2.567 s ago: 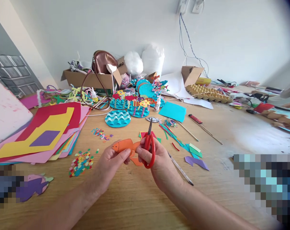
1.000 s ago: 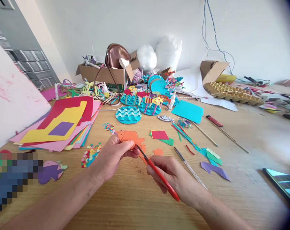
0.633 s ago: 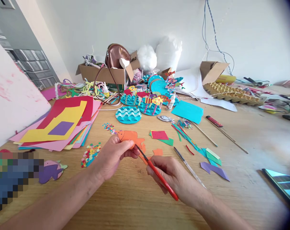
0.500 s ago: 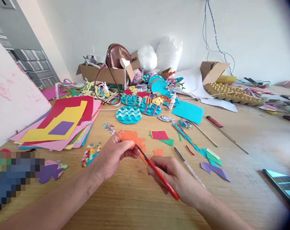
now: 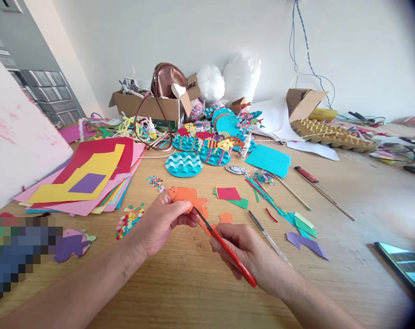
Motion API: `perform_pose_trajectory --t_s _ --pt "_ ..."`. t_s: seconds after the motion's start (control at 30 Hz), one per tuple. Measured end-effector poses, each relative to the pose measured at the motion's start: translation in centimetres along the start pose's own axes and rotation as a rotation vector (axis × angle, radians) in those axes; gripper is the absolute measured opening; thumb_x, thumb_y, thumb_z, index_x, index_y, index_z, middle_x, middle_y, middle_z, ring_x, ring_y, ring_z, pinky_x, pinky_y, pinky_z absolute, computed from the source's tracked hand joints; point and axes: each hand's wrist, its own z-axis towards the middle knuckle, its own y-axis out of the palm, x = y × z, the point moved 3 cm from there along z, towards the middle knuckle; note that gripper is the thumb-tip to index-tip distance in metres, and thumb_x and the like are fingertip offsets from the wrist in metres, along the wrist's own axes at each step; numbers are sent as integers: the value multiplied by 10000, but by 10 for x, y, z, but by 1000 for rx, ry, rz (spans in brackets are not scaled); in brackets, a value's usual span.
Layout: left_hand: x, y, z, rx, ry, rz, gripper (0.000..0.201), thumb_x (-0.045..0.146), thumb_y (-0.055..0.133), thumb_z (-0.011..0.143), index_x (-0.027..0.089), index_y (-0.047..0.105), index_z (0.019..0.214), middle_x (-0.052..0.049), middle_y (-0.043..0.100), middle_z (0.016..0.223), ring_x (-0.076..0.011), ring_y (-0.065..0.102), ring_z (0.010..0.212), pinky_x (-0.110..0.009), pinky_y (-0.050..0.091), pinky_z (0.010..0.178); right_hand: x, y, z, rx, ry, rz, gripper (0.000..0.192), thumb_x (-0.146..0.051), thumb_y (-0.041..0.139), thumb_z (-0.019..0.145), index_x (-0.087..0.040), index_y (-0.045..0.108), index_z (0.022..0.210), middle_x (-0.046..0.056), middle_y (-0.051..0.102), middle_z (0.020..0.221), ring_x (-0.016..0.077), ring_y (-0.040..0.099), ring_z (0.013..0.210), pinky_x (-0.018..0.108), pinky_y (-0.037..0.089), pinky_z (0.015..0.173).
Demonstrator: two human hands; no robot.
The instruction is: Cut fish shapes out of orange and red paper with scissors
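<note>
Between thumb and fingers, my left hand (image 5: 169, 217) pinches an orange paper fish (image 5: 183, 193) above the table. My right hand (image 5: 240, 249) grips red-handled scissors (image 5: 233, 258), their dark blades pointing up and left to the fish's lower edge, close to my left fingertips. A strip of orange paper hangs beside the blades. Just beyond my right hand lies an orange paper scrap (image 5: 226, 217). A pen (image 5: 269, 237) rests to the right of that hand. The lower part of the fish is hidden behind my left fingers.
Stacked coloured paper (image 5: 87, 183) lies at left, near paper dots (image 5: 129, 221) and a purple paper fish (image 5: 72, 245). Wavy blue discs (image 5: 183, 164) and a glue bottle (image 5: 244, 147) stand further back. Paper scraps (image 5: 306, 244) and a phone (image 5: 402, 265) are at right.
Almost nothing differs. Both hands, the orange paper fish and the scissors keep the same place, with only a tiny shift of the whole view.
</note>
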Motion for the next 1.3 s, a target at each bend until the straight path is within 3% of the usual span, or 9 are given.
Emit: perform_pose_trajectory --t_s 0.3,0.57,1.13,1.3 --pt "0 1 -1 -6 -6 -21 69 167 583 698 132 635 672 -8 647 606 -114 578 560 -226 479 540 -1 0 -1 7 -32 -37 307 -240 432 855 -191 391 555 -63 426 424 72 373 390 211 215 405" --pt "-1 0 0 -47 21 -34 97 178 573 719 117 638 679 -21 648 620 -118 582 578 -234 486 551 2 2 -1 -29 2 58 293 -302 412 861 -192 400 590 -73 391 427 67 352 383 187 236 382" --pt "-1 -1 1 -30 6 -13 76 182 592 702 133 646 682 -7 642 602 -112 579 558 -223 478 535 1 -2 0 35 -67 -142 324 -222 446 847 -188 329 547 -65 349 482 64 328 427 210 210 424" --pt "-3 -7 4 9 78 69 101 197 586 718 141 647 660 -9 652 629 -120 581 601 -241 484 584 1 -3 0 -33 -72 -117 290 -251 444 851 -184 387 575 -55 393 496 77 364 452 210 231 433"
